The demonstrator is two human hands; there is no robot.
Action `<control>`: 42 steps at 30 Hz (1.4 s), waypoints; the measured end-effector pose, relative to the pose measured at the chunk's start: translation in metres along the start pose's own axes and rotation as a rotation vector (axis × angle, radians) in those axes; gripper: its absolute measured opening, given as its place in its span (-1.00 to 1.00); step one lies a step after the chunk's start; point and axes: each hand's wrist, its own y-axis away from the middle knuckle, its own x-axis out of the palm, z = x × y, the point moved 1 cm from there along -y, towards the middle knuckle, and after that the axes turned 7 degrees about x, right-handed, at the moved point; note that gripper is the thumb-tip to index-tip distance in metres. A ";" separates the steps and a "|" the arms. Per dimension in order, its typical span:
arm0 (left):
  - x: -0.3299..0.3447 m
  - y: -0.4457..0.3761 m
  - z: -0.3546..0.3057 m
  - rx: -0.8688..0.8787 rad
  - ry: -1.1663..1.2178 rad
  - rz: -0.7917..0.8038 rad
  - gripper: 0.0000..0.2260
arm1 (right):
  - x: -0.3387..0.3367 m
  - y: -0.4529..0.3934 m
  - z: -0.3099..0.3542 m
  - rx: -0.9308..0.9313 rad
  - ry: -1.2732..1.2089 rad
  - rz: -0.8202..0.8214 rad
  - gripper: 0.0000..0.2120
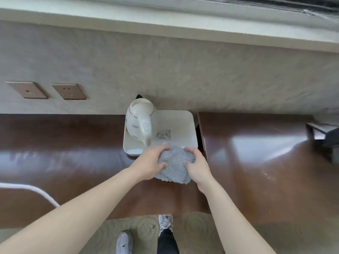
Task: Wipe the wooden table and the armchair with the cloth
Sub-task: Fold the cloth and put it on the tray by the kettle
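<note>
Left hand [149, 163] and right hand [197, 166] are both clamped on the bunched grey cloth [175, 165], which sits on the wooden table [73, 153] against the near edge of the white tray [183, 123] (kettle [140, 123] on it). Judged step: gathering the cloth before wiping; next it needs pressing flat and sweeping along the table. Crumpled, its long axis runs roughly near-to-far, pointing nowhere distinct.

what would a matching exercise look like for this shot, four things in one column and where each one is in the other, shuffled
Things:
1. kettle
2. cloth
3. wall sockets
4. white cable

Places:
A. held bunched between the left hand and right hand
B. lying across the wooden table at the left edge of view
C. on the white tray
D. on the wall, up left

Pairs: 1-C, 2-A, 3-D, 4-B
</note>
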 end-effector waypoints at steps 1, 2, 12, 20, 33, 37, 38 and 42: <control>-0.001 -0.016 0.002 -0.034 -0.001 -0.019 -0.46 | -0.001 -0.019 0.003 -0.001 0.001 0.020 -0.50; -0.001 -0.033 0.004 -0.064 -0.004 -0.045 -0.47 | -0.002 -0.038 0.007 -0.010 0.004 0.033 -0.49; 0.034 -0.177 0.042 -0.390 -0.185 -0.078 -0.28 | 0.011 -0.209 0.022 -0.249 0.350 0.158 -0.44; 0.057 -0.202 0.066 -0.257 -0.771 0.090 -0.40 | 0.030 -0.241 -0.004 -0.385 1.010 0.286 -0.17; 0.048 -0.260 0.077 -0.271 -0.729 0.361 -0.09 | 0.024 -0.270 0.029 -0.369 1.599 0.173 -0.03; 0.051 -0.255 0.073 -0.275 -0.761 0.339 -0.12 | 0.021 -0.261 0.030 -0.342 1.515 0.184 -0.07; 0.050 -0.253 0.070 -0.272 -0.770 0.343 -0.13 | 0.019 -0.257 0.032 -0.357 1.490 0.186 -0.10; 0.029 -0.235 0.042 -0.167 -0.801 0.223 -0.30 | -0.004 -0.228 0.051 -0.517 1.338 0.096 -0.36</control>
